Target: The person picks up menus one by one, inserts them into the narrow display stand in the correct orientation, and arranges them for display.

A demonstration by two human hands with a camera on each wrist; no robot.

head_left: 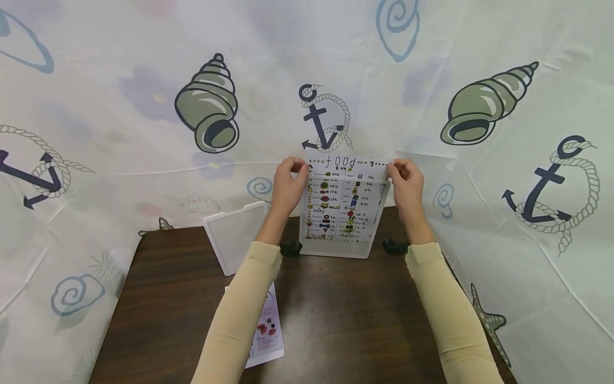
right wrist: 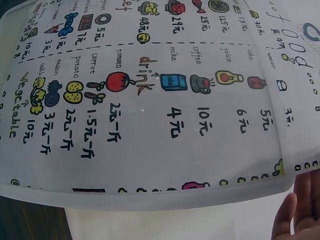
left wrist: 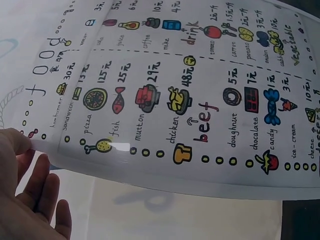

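Observation:
A hand-drawn food menu sheet [head_left: 336,208] stands upright at the back of the table, partly inside a clear sign holder with a white border [head_left: 331,249]. Its top strip, with the title "fOOd", sticks out above the holder. At the sheet's upper left corner, my left hand [head_left: 289,184] pinches the paper between thumb and fingers. The upper right corner is pinched by my right hand [head_left: 406,184]. In the left wrist view, the drawn menu [left wrist: 165,110] shows through the glossy cover, with the left thumb on its edge.
A second white-framed panel [head_left: 237,234] leans against the back wall at left. Partly under the left forearm, a printed leaflet [head_left: 268,330] lies on the dark wooden table [head_left: 345,320]. Small black objects [head_left: 394,247] sit beside the holder. A patterned cloth [head_left: 268,80] hangs behind.

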